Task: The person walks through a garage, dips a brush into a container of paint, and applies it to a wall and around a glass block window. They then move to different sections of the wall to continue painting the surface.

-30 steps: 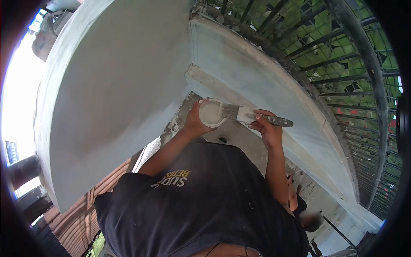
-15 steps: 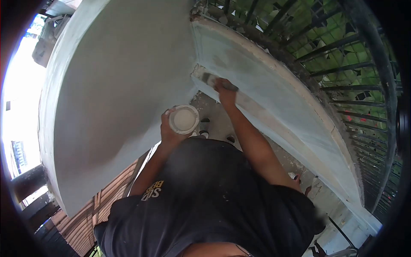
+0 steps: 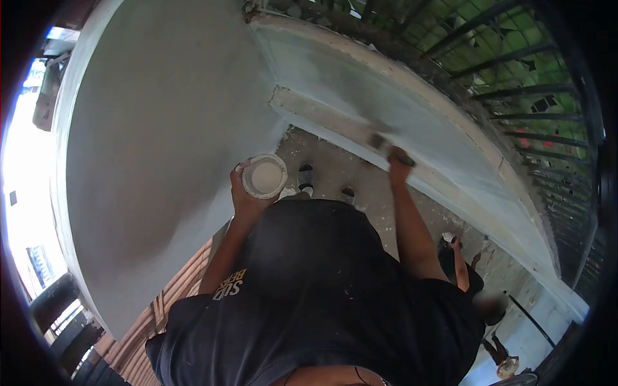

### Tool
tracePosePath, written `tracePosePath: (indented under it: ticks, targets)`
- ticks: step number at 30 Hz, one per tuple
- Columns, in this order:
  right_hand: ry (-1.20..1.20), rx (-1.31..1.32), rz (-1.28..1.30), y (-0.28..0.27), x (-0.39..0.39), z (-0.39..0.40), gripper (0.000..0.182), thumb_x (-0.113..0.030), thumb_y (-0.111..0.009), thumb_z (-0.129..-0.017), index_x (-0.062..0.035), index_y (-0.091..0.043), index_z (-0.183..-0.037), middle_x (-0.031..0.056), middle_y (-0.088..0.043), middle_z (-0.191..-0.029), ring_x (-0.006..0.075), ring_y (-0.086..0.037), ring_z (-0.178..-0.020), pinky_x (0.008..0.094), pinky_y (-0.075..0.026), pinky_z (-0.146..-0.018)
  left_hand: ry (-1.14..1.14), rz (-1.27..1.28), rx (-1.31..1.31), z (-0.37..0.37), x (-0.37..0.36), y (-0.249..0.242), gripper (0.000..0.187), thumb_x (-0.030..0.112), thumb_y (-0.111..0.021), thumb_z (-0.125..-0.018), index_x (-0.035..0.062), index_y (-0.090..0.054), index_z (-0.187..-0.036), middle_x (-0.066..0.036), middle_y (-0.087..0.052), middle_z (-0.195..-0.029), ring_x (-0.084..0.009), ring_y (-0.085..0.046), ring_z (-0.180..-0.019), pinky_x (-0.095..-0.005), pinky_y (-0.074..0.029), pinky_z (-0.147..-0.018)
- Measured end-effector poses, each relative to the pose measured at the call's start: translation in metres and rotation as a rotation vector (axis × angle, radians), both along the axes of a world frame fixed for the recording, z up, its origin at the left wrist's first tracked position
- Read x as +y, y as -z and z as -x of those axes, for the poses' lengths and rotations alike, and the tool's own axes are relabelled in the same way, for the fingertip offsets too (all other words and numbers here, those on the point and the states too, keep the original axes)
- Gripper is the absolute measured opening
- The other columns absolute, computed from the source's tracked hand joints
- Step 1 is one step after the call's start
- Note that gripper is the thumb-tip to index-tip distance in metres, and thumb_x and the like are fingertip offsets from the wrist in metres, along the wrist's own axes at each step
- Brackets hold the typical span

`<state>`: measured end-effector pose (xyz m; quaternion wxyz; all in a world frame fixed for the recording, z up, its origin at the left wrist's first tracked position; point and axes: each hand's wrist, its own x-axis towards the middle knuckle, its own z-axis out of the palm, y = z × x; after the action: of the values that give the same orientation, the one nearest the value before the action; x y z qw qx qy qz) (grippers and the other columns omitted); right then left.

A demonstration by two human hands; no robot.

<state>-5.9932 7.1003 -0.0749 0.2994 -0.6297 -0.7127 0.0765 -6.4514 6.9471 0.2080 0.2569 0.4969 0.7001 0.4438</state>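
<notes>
My left hand (image 3: 243, 195) is wrapped round the side of a small round tub (image 3: 282, 178), held upright in front of my waist. Pale paint (image 3: 265, 177) shows inside it. Out to the right, my right hand (image 3: 400, 165) grips a paintbrush (image 3: 378, 141) by its handle. The bristles, smeared by motion, point left and overlap the narrow ledge (image 3: 322, 114) along the foot of the low white wall (image 3: 335, 67). Darker streaky patches mark that wall above the brush.
A tall smooth wall (image 3: 161, 128) stands close on my left. Black metal railings (image 3: 534, 90) top the low wall on the right. Paint-spotted floor (image 3: 328, 151) lies under my sandals. Another person (image 3: 458, 265) is at the lower right, with a further person (image 3: 505, 360) beyond.
My right hand has swept the paintbrush rightward along the ledge, away from the corner. My left hand still holds the tub, slightly further left in view. More of the other person shows.
</notes>
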Motion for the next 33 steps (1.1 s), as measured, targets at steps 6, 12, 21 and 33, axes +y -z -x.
tracePosePath:
  ticks: [6, 12, 21, 33]
  targets:
    - [0.513, -0.018, 0.123, -0.146, -0.040, -0.124, 0.017, -0.020, -0.063, -0.090, -0.0140, -0.075, -0.101, 0.0108, -0.074, -0.086, 0.0243, -0.072, -0.079, 0.0369, -0.055, -0.072, 0.061, -0.007, -0.103, -0.007, 0.013, 0.010, 0.098, 0.014, -0.096, -0.056, 0.0044, -0.036, -0.133, -0.017, -0.050, -0.130, -0.0279, -0.054, -0.122, -0.0389, -0.043, -0.105]
    - [0.082, -0.269, 0.212, -0.096, -0.020, -0.064, 0.027, -0.006, -0.056, -0.083, -0.0040, -0.068, -0.107, 0.0210, -0.068, -0.099, 0.0387, -0.065, -0.094, 0.0493, -0.051, -0.085, 0.094, -0.041, -0.057, -0.010, 0.012, 0.008, 0.097, 0.012, -0.095, -0.056, 0.0045, -0.037, -0.133, -0.016, -0.047, -0.131, -0.0284, -0.052, -0.124, -0.0407, -0.042, -0.106]
    - [-0.096, 0.559, 0.508, -0.154, 0.011, 0.249, 0.024, -0.018, -0.068, -0.083, -0.0156, -0.073, -0.106, 0.0169, -0.071, -0.102, 0.0397, -0.066, -0.098, 0.0453, -0.053, -0.088, 0.120, 0.019, -0.041, -0.009, 0.010, 0.002, 0.098, 0.007, -0.092, -0.056, 0.0040, -0.035, -0.135, -0.015, -0.044, -0.134, -0.0286, -0.047, -0.128, -0.0427, -0.039, -0.110]
    - [0.896, 0.444, 0.250, -0.154, -0.094, -0.176, 0.021, -0.013, -0.069, -0.085, -0.0143, -0.073, -0.106, 0.0128, -0.072, -0.092, 0.0305, -0.070, -0.086, 0.0429, -0.054, -0.075, 0.365, 0.094, -0.086, -0.081, 0.042, -0.017, 0.097, 0.006, -0.091, -0.058, 0.0050, -0.034, -0.136, -0.016, -0.044, -0.137, -0.0295, -0.047, -0.128, -0.0421, -0.039, -0.110]
